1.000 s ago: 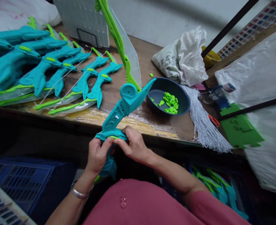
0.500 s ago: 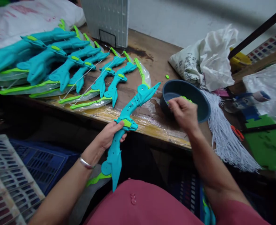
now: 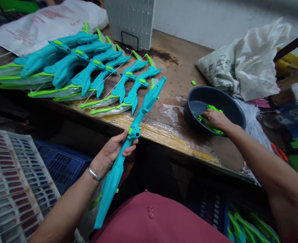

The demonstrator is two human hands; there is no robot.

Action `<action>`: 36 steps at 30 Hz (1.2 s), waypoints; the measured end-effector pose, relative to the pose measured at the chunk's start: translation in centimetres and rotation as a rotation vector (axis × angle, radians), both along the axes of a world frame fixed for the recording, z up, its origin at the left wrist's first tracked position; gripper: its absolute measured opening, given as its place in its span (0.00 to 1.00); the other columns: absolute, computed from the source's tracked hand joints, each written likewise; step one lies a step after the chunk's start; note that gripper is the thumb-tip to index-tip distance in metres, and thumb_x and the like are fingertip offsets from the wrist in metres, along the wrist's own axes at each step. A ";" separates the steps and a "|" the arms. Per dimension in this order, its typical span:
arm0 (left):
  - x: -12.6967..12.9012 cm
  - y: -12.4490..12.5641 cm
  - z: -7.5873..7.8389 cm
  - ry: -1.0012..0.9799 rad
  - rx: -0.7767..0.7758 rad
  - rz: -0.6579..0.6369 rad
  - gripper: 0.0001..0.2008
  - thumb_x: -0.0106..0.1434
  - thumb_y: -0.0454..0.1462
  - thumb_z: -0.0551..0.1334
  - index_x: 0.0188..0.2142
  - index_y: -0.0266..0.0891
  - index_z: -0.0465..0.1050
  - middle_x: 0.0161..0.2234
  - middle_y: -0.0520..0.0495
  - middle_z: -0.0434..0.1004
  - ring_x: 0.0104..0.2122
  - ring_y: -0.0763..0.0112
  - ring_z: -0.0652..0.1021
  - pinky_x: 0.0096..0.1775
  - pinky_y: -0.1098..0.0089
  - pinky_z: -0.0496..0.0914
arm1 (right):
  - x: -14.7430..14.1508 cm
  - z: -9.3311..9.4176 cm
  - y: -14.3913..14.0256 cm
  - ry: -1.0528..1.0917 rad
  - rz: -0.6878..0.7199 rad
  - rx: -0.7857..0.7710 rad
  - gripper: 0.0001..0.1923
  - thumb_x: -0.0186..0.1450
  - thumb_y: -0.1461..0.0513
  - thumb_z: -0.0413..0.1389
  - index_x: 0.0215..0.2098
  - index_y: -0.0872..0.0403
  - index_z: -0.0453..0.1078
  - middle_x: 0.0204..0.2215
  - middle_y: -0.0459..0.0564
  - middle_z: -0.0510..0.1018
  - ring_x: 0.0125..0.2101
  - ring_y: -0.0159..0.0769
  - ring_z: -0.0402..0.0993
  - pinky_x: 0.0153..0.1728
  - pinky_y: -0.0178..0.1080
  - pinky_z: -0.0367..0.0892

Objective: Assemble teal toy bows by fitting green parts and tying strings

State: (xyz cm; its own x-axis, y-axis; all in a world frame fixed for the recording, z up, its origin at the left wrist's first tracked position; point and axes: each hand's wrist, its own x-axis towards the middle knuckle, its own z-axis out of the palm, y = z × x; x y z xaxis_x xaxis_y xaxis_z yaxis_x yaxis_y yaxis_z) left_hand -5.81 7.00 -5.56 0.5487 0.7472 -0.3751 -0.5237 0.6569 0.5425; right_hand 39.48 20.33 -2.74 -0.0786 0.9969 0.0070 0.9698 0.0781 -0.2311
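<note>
Left hand (image 3: pixel 119 145) closed round the middle of a blue toy bow (image 3: pixel 113 175), thumb beside its green insert. Bow is tilted: lower end hangs below the hand toward the lap, upper end reaches past the hand above the counter (image 3: pixel 179 50). Right hand (image 3: pixel 216 119) is well off to the other side, down in a dark bowl (image 3: pixel 196 98), fingers bent onto small green pieces (image 3: pixel 216 108). Fingertips hidden, can't tell if one's pinched. More bows (image 3: pixel 138 86) lie on the counter beyond the left hand.

Handling, my guess: moulded plastic, light, stiff, a bit slick. Hold at the thick middle, where it should balance; ends would swing. Green pieces look light, fiddly: fingertip pinch.
</note>
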 end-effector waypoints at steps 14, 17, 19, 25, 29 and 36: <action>-0.1 -4.1 1.6 -0.109 0.122 -0.124 0.47 0.42 0.73 0.62 0.51 0.45 0.71 0.29 0.52 0.67 0.14 0.82 0.56 0.13 0.78 0.47 | -18.5 4.9 -13.9 0.995 0.368 0.063 0.09 0.69 0.59 0.60 0.46 0.50 0.78 0.38 0.49 0.78 0.32 0.33 0.77 0.35 0.38 0.74; -0.4 -4.9 2.1 -0.045 0.197 -0.181 0.39 0.43 0.66 0.70 0.42 0.40 0.74 0.27 0.52 0.68 0.14 0.86 0.54 0.13 0.78 0.46 | -23.5 4.0 -17.4 1.298 0.386 -0.046 0.10 0.68 0.60 0.61 0.47 0.49 0.76 0.36 0.46 0.77 0.32 0.32 0.76 0.36 0.37 0.75; -0.6 -5.4 2.6 0.023 0.268 -0.189 0.34 0.50 0.65 0.68 0.40 0.38 0.75 0.23 0.53 0.67 0.13 0.85 0.54 0.14 0.77 0.47 | -25.5 3.4 -18.5 1.408 0.392 -0.056 0.06 0.67 0.60 0.62 0.43 0.49 0.75 0.36 0.46 0.78 0.33 0.32 0.77 0.36 0.38 0.75; -0.7 -5.7 4.1 0.296 0.480 -0.182 0.34 0.56 0.67 0.60 0.29 0.37 0.73 0.20 0.46 0.73 0.19 0.71 0.72 0.22 0.72 0.66 | -27.2 3.0 -19.4 1.331 0.346 0.138 0.02 0.67 0.61 0.62 0.37 0.50 0.75 0.35 0.47 0.79 0.31 0.34 0.76 0.35 0.38 0.74; -0.4 -6.0 4.8 0.407 0.481 -0.182 0.29 0.56 0.63 0.65 0.33 0.38 0.71 0.22 0.45 0.77 0.18 0.66 0.77 0.22 0.70 0.71 | -26.8 3.8 -19.7 1.138 0.415 0.314 0.03 0.69 0.64 0.59 0.38 0.50 0.76 0.36 0.48 0.80 0.36 0.35 0.78 0.39 0.39 0.74; -0.2 -6.5 6.8 0.562 0.483 -0.276 0.25 0.62 0.57 0.65 0.36 0.36 0.69 0.23 0.46 0.78 0.18 0.68 0.77 0.19 0.73 0.70 | -25.6 5.0 -20.3 0.990 0.476 0.395 0.05 0.70 0.67 0.57 0.39 0.52 0.75 0.36 0.48 0.79 0.37 0.33 0.77 0.40 0.37 0.72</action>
